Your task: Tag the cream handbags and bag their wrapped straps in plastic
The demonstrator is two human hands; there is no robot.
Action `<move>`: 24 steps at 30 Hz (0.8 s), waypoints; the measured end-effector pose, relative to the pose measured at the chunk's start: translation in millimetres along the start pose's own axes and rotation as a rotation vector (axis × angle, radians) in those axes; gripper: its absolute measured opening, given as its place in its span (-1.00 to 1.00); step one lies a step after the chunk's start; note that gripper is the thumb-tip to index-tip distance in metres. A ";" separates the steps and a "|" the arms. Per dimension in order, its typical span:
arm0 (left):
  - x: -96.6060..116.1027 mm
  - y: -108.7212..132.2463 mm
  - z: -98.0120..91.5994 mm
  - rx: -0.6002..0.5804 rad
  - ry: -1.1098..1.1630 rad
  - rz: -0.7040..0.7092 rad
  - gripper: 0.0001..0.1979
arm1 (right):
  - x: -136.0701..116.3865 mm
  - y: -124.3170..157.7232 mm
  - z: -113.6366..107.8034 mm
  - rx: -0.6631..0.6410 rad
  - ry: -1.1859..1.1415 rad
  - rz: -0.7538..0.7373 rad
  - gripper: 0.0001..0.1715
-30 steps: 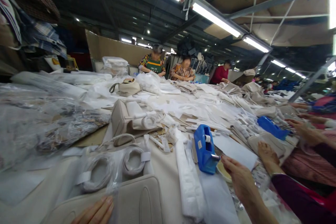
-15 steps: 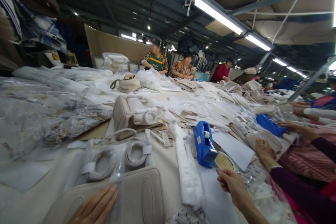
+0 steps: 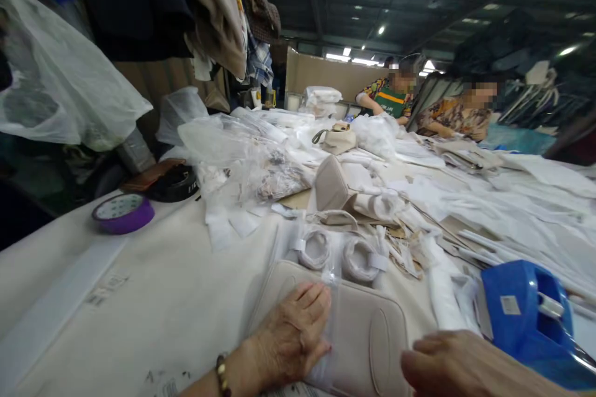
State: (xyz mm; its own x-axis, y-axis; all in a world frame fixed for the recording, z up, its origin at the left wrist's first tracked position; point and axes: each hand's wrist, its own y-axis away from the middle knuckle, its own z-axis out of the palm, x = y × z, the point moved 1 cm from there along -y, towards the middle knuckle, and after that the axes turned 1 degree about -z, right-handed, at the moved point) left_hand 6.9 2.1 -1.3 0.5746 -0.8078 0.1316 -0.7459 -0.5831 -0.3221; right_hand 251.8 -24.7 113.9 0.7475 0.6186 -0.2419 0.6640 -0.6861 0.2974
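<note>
A beige bag [image 3: 349, 329] lies flat in front of me. My left hand [image 3: 295, 329] rests on its left half, fingers stretched out, fingertips beside a strip of clear tape or plastic [image 3: 332, 288] that runs over it. Two wrapped, coiled straps [image 3: 315, 249] lie just beyond the bag's far edge, banded with white pieces. My right hand [image 3: 459, 360], somewhat blurred, is at the bag's right side with its fingers curled in. What those fingers hold, if anything, is hidden. Right of that hand stands a blue tape dispenser [image 3: 524, 304].
A purple tape roll [image 3: 123, 214] and a black belt-like coil [image 3: 174, 183] sit at the left. Beyond the bag lie another beige bag [image 3: 333, 183], plastic wrapping [image 3: 251, 155] and white sheets [image 3: 503, 198]. Two people [image 3: 388, 99] work across the table; clothes [image 3: 214, 6] hang upper left.
My view has turned left, so the table's left side shows. My right hand has come from the tape dispenser's front to the bag's right side. My left hand remains on the bag.
</note>
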 end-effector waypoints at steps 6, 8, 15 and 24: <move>1.8 1.1 -4.0 0.056 0.004 0.017 -0.48 | -7.5 -111.9 -38.1 -0.234 0.321 -0.187 -0.85; 0.6 0.3 -5.3 0.045 0.005 0.015 -0.50 | 6.6 -129.9 -32.9 -0.235 0.376 -0.196 -0.84; -2.1 -1.2 -0.3 0.106 -0.074 0.052 -0.56 | 23.1 -146.3 -23.6 -0.203 0.376 -0.214 -0.84; -4.6 -1.7 5.6 0.161 -0.071 0.065 -0.63 | 7.9 -150.0 -35.4 -0.286 0.385 -0.116 -0.83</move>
State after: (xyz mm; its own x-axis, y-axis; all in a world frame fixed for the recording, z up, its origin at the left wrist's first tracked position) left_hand 7.4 7.3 -6.6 0.5538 -0.8317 0.0406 -0.7217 -0.5037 -0.4748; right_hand 157.4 96.6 100.1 0.5720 0.8184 0.0544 0.6706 -0.5048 0.5436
